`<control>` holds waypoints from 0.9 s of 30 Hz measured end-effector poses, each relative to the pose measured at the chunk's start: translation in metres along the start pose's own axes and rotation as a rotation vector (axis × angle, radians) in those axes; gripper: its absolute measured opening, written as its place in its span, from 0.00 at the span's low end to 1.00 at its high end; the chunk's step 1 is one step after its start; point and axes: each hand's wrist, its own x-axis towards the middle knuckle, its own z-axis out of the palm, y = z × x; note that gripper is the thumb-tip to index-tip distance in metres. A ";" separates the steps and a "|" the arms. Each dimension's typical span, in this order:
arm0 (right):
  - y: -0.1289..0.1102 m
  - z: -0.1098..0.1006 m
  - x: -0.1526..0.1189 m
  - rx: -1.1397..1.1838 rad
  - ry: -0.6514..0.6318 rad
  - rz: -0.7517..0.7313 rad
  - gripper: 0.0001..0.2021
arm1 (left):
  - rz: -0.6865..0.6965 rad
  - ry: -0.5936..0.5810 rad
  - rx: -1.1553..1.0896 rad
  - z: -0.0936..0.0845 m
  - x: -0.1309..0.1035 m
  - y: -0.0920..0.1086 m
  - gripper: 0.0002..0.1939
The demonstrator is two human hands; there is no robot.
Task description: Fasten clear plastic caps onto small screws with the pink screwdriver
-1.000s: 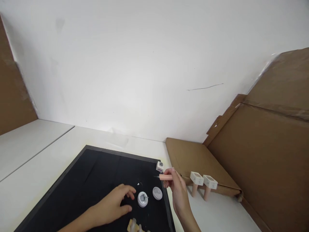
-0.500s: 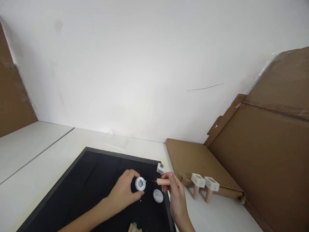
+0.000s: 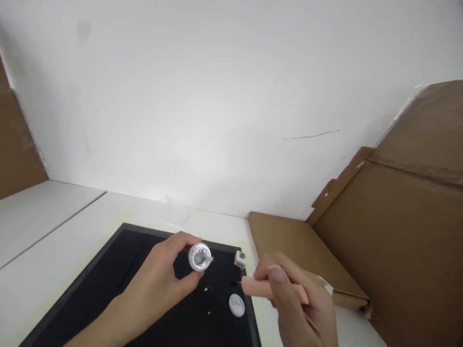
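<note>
My left hand grips a small round jar between thumb and fingers, its mouth turned to face me. Torn silver foil lines the mouth, with a flap sticking out at the right. In my right hand is a pink-handled tool, with a thin dark tip pointing left towards the jar and apart from it. The exact kind of tool is unclear. A round whitish lid lies on the black mat below the tip. Small white scraps lie under the jar.
A small white block with a grey top stands at the mat's far right corner. Behind my right hand lies a flat cardboard box, beside a tall cardboard panel. A white wall rises behind the table.
Both hands have come nearer the camera, the left with the jar moving up and left, the right moving rightwards with the tool. The jar's foil looks more widely torn. The pink-legged white blocks are now mostly hidden.
</note>
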 end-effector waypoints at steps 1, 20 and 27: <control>0.002 0.002 0.000 0.003 0.005 -0.048 0.24 | 0.036 0.009 0.010 0.000 0.000 -0.003 0.13; 0.030 0.015 0.001 -0.091 -0.149 -0.511 0.20 | 0.383 0.121 0.311 0.001 -0.010 -0.009 0.21; 0.024 0.009 0.004 -0.115 -0.265 -0.435 0.21 | 0.442 0.168 0.328 0.006 -0.009 -0.005 0.21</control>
